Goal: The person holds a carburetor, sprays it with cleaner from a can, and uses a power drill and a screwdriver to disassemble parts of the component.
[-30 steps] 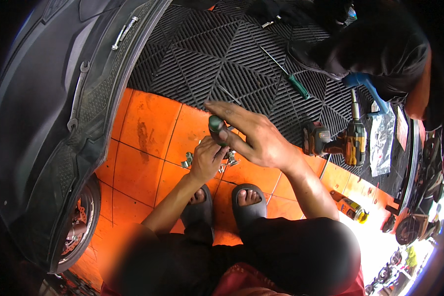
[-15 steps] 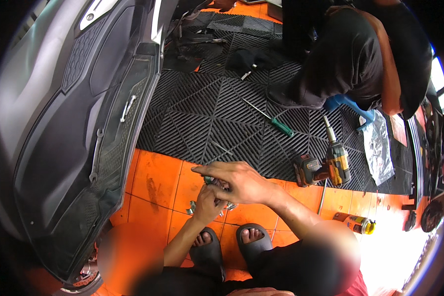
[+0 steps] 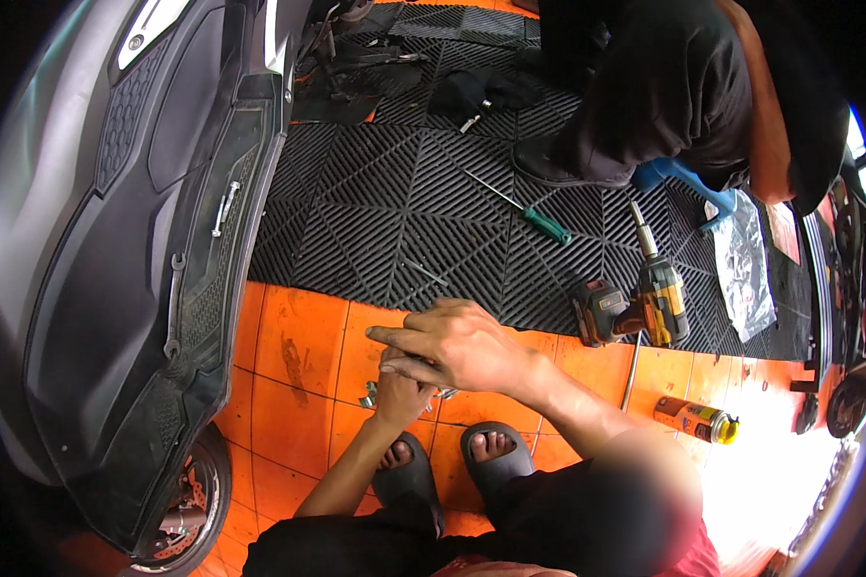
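Observation:
My two hands meet above the orange tiles, in front of my feet. My right hand (image 3: 467, 348) lies across the top of my left, its fingers stretched out leftward with a gap between them. Under it my left hand (image 3: 403, 396) is closed, fingers curled; whatever it holds is covered by the right hand. On the tiles behind the left hand, small metal parts (image 3: 369, 393) show, partly hidden. Beyond the hands a thin metal rod (image 3: 423, 272) rests on the black ribbed mat (image 3: 356, 207).
At left stands a grey and black scooter (image 3: 115, 317) with a wrench (image 3: 175, 306) and a bolt-like metal part (image 3: 225, 209) on its footboard. To the right are a green-handled screwdriver (image 3: 547, 226), a cordless impact driver (image 3: 660, 293) and a spray can (image 3: 697, 420). Another person's knee (image 3: 659, 87) is at upper right.
The view has shifted slightly. My right hand's fingers have spread a little over the left. A greenish thing that showed between my hands is now hidden.

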Available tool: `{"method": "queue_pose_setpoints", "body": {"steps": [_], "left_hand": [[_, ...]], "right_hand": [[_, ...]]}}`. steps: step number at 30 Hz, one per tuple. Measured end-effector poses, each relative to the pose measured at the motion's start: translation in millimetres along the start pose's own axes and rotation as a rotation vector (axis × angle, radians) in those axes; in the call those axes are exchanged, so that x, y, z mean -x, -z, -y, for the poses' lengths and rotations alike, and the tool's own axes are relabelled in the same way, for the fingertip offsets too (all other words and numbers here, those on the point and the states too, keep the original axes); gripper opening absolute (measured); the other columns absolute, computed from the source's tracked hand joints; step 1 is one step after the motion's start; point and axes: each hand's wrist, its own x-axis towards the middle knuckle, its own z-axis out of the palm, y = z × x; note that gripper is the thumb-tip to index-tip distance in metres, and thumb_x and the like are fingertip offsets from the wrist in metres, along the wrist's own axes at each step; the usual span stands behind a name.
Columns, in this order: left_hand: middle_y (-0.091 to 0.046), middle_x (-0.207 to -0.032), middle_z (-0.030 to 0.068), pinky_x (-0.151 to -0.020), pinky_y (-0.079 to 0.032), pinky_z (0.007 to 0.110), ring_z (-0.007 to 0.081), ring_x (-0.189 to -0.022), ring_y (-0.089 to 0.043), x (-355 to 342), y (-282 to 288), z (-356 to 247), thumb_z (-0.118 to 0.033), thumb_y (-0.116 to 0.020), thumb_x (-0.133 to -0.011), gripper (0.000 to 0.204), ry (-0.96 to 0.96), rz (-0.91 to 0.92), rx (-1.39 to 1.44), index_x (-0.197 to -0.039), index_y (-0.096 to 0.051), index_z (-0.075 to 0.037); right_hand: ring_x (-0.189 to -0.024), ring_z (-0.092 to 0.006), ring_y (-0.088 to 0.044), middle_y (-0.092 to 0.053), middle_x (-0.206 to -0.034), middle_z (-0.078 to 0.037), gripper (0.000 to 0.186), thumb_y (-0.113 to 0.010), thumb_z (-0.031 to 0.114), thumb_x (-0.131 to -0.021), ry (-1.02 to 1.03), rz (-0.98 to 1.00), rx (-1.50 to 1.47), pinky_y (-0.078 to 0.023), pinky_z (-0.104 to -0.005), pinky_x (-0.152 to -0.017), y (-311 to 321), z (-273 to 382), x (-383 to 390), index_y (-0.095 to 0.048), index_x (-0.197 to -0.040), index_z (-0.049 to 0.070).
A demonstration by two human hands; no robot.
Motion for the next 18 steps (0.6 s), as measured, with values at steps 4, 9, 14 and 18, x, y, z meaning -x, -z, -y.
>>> {"method": "queue_pose_setpoints", "body": {"steps": [4, 9, 14, 18], "left_hand": [[-0.064, -0.107, 0.0207, -0.091, -0.044, 0.053, 0.0429, -0.106, -0.057, -7.3, 5.0, -12.1, -0.023, -0.075, -0.085, 0.033, 0.133, 0.072, 0.122, -0.107, -0.066, -0.001], [-0.064, -0.106, 0.0185, -0.088, -0.044, 0.053, 0.0414, -0.103, -0.058, 3.8, 5.7, -0.1, -0.024, -0.077, -0.083, 0.033, 0.099, 0.191, -0.032, -0.105, -0.065, -0.002], [-0.063, -0.111, 0.0137, -0.09, -0.044, 0.051, 0.0383, -0.105, -0.058, -2.6, 3.6, -0.1, -0.024, -0.076, -0.084, 0.032, -0.024, 0.101, -0.099, -0.107, -0.066, -0.004], [-0.061, -0.115, 0.0126, -0.094, -0.043, 0.049, 0.036, -0.109, -0.057, -6.5, 8.7, -1.5, -0.021, -0.072, -0.089, 0.027, -0.098, 0.031, -0.062, -0.109, -0.068, -0.003]], "right_hand": [[-0.092, -0.0337, -0.066, -0.065, -0.105, -0.014, 0.052, -0.067, 0.024, -0.091, 0.019, -0.095, -0.161, -0.052, -0.0455, -0.081, 2.2, 4.9, -1.3, -0.054, -0.139, 0.008], [-0.102, -0.0326, -0.067, -0.064, -0.115, -0.014, 0.06, -0.069, 0.015, -0.089, -0.013, 0.062, -0.105, -0.056, -0.0424, -0.081, 7.4, 3.6, 2.7, -0.049, -0.145, 0.007], [-0.092, -0.0349, -0.066, -0.063, -0.104, -0.015, 0.057, -0.065, 0.015, -0.091, 0.003, -0.041, -0.226, -0.054, -0.0449, -0.077, 14.0, 3.2, 6.6, -0.048, -0.144, 0.005], [-0.09, -0.034, -0.066, -0.062, -0.103, -0.015, 0.061, -0.068, 0.007, -0.087, -0.034, -0.042, -0.207, -0.054, -0.0441, -0.074, 35.1, 7.5, 4.3, -0.048, -0.144, 0.003]]}}
